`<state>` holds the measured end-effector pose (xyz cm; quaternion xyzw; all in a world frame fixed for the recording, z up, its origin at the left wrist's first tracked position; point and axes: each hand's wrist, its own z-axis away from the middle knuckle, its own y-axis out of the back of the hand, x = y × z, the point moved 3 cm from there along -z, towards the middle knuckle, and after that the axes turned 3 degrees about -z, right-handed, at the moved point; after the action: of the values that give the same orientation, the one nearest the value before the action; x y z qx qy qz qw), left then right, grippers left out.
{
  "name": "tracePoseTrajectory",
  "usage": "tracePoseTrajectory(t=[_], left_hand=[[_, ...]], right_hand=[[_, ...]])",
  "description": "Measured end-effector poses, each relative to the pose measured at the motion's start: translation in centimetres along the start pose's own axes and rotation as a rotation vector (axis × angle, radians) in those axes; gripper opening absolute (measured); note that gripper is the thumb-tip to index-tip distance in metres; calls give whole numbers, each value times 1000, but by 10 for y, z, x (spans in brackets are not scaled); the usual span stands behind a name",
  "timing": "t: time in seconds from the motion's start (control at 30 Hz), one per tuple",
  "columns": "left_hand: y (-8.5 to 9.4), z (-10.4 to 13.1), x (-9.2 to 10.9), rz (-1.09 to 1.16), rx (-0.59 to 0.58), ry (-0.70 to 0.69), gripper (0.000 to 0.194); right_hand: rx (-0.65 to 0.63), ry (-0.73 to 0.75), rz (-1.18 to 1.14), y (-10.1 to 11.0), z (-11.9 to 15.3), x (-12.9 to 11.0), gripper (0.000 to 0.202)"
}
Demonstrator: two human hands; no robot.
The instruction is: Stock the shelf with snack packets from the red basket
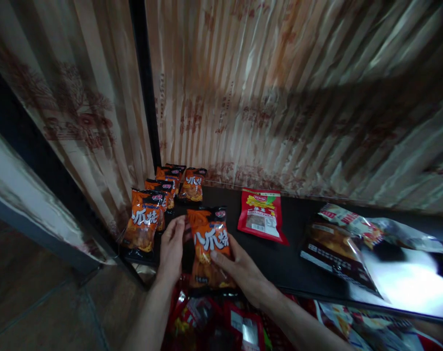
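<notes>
An orange-and-black snack bag (pixel 207 261) with large white lettering is gripped in my right hand (pixel 245 270), the thumb lying across its front. The bag stands upright over the front edge of a black shelf. Just left of it is my left hand (pixel 172 248), its fingers half curled and holding nothing I can see; whether the fingertips touch the bag, I cannot tell. Several matching orange bags stand at the shelf's left end, among them a front bag (pixel 144 222) and a back bag (pixel 192 186).
On the black shelf (pixel 276 263) lie a red packet (pixel 261 214) and, farther right, a brown clear-fronted package (pixel 334 248). Red packets (pixel 243 326) fill the space below the shelf's front edge. Dark posts (pixel 144 83) and printed, crinkled sheeting (pixel 243 97) bound the left and back.
</notes>
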<state>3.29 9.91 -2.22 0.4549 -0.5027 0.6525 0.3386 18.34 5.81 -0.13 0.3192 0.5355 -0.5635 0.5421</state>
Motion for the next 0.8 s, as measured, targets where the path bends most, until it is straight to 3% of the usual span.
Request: tracePoseTrajectory(t=[0.1, 0.17, 0.23, 0.33, 0.53, 0.63, 0.8], left_hand=[[-6, -17, -3, -182, 8, -118, 34], [-14, -24, -7, -222, -13, -122, 33], [-20, -28, -9, -187, -27, -100, 35], [-21, -29, -6, -164, 59, -109, 39], [-17, -26, 12, -552, 242, -366, 36], [-19, -25, 11, -724, 230, -437, 38], [-18, -26, 3, -845, 201, -419, 41]], right_hand=[[160, 121, 18, 17, -25, -25, 57], [239, 202, 23, 25, -47, -42, 54], [276, 269, 48, 27, -72, -55, 52], [296, 341, 74, 19, -108, -66, 45], [330, 399, 230, -8, -164, -58, 40], [343, 416, 295, -17, -178, -49, 44], [419, 332, 412, -17, -182, -34, 49]])
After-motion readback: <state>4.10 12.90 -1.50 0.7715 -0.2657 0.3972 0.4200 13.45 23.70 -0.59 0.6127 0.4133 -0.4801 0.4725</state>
